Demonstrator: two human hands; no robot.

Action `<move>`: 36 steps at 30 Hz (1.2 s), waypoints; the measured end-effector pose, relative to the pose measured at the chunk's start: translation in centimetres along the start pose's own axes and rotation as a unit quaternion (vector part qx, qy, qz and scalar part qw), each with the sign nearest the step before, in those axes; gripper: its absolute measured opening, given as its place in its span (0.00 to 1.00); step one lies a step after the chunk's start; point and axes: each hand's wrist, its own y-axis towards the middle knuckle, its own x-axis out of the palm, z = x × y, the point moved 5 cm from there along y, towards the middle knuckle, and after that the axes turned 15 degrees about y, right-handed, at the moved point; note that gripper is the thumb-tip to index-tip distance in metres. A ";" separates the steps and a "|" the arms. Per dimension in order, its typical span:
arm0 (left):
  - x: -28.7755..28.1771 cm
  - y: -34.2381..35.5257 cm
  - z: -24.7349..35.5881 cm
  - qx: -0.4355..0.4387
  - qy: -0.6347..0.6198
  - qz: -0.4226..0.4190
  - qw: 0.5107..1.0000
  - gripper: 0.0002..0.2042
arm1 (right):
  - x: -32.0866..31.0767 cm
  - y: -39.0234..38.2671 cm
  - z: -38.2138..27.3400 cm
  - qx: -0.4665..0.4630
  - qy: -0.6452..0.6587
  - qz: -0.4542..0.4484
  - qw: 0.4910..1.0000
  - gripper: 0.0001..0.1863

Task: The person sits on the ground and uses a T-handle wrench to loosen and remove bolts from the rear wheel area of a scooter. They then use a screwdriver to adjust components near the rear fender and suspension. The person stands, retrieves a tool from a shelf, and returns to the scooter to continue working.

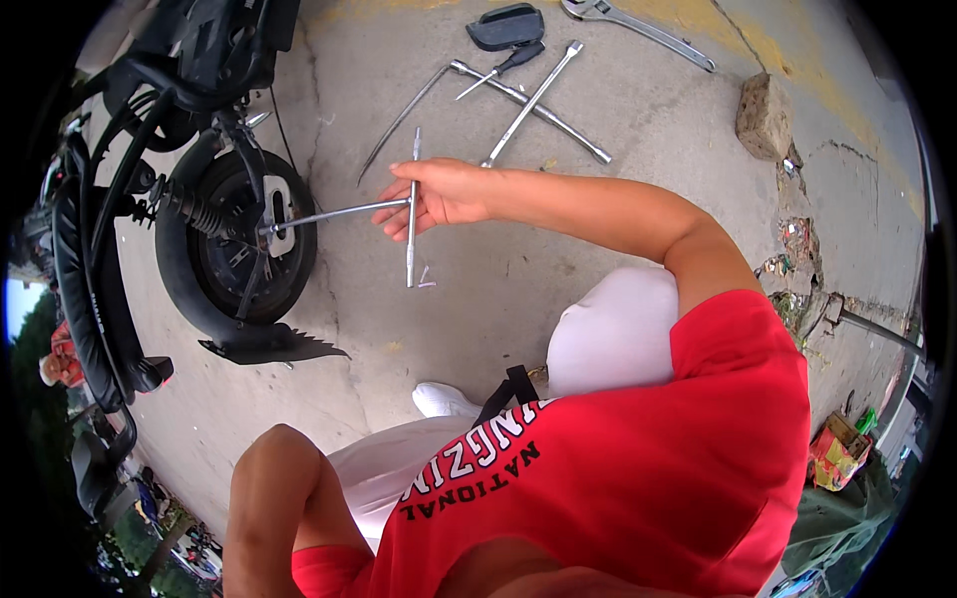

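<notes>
My right hand point(449, 192) is wrapped around the crossbar of a chrome T-handle socket wrench point(412, 249), with the thumb over the bar and the fingers around its middle. The wrench's long shaft runs left, and its end meets the hub area of a black wheel point(206, 284) on a scooter-like vehicle. A coil spring and a pale slotted plate point(283, 214) sit beside that spot. Whether the socket is fully seated cannot be made out. My left arm bends at the elbow at the lower left, its hand outside the picture.
Beyond my hand lie a four-way lug wrench point(533, 105), a curved metal bar point(401, 125), a screwdriver point(518, 57), a black plastic cover point(505, 27) and an adjustable wrench point(648, 28). A brick-like block point(763, 117) sits to the right, near cracked, littered concrete.
</notes>
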 end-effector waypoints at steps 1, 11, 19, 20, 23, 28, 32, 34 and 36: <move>1.5 -0.6 -0.3 -0.004 -0.009 -0.060 0.998 0.16 | 0.4 0.1 0.1 0.021 -0.005 -0.006 1.000 0.25; -6.4 -29.7 -11.6 -0.557 0.120 0.682 0.458 0.24 | 1.9 1.2 2.3 0.163 0.070 -0.140 0.974 0.14; -8.3 -32.4 -16.3 -0.363 0.030 0.807 0.465 0.18 | 4.5 -0.9 4.4 -0.216 -0.948 -0.076 0.221 0.18; -8.6 -32.4 -17.1 -0.360 0.022 0.817 0.451 0.17 | 4.5 -1.2 4.7 -0.240 -0.958 -0.074 0.140 0.19; -9.4 -31.9 -18.3 -0.339 0.032 0.832 0.438 0.13 | 5.1 -1.4 3.4 -0.225 -0.960 -0.078 0.146 0.21; -10.2 -30.8 -17.4 -0.294 0.036 0.847 0.442 0.13 | 4.0 -4.8 -6.1 -0.381 -0.771 0.087 0.503 0.21; -9.9 -31.5 -17.8 -0.288 0.021 0.851 0.438 0.14 | 0.1 -2.3 -4.8 -0.227 -0.243 0.098 0.938 0.13; -9.9 -30.9 -18.1 -0.299 -0.010 0.832 0.467 0.15 | 3.4 -2.0 -2.0 -0.219 -0.224 0.024 0.949 0.13; -9.4 -30.4 -18.7 -0.315 -0.027 0.809 0.495 0.15 | 7.5 -3.2 0.6 -0.295 -0.559 -0.033 0.774 0.11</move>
